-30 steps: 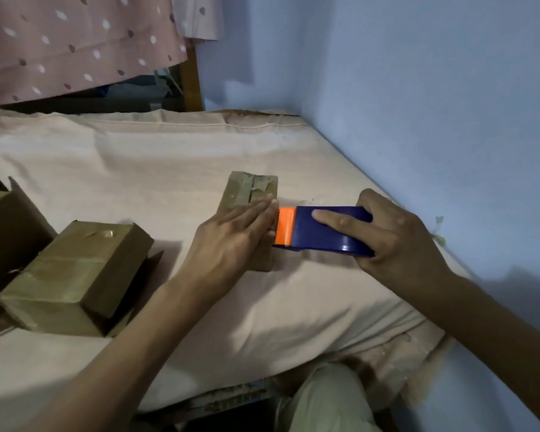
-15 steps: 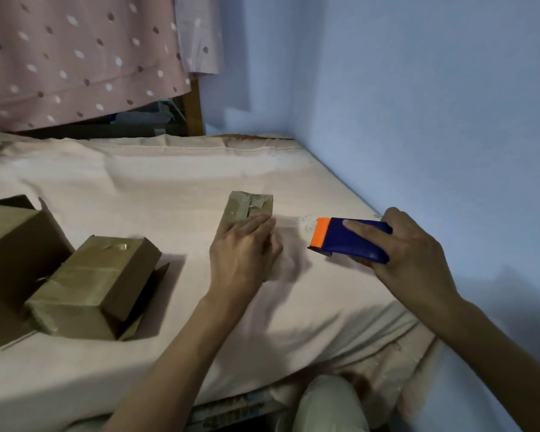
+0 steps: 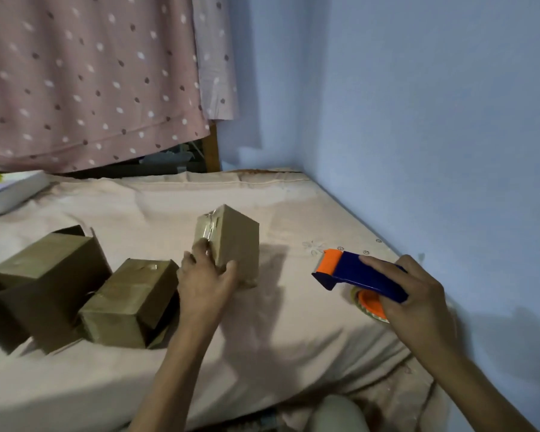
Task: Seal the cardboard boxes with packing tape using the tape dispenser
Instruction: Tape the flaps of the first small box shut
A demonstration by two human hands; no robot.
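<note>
Box (image 3: 231,244) stood on end, gripped low by my left hand (image 3: 206,277). Tape dispenser (image 3: 360,274) clasped in my right hand (image 3: 413,294), well apart (steady box first, then press tape flat across the seam).

Left hand (image 3: 205,277) grips the small box (image 3: 231,241), stood on end on the bed (image 3: 293,332) (tape shining on its left face). Right hand (image 3: 415,294) holds the blue-and-orange tape dispenser (image 3: 356,274) well right of it. Two more boxes (image 3: 75,291) lie left.

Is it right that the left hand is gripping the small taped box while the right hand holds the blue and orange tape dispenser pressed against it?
Not quite. In the head view the tape dispenser in the right hand is clear of the box, off to its right. The left hand does grip it.
</note>
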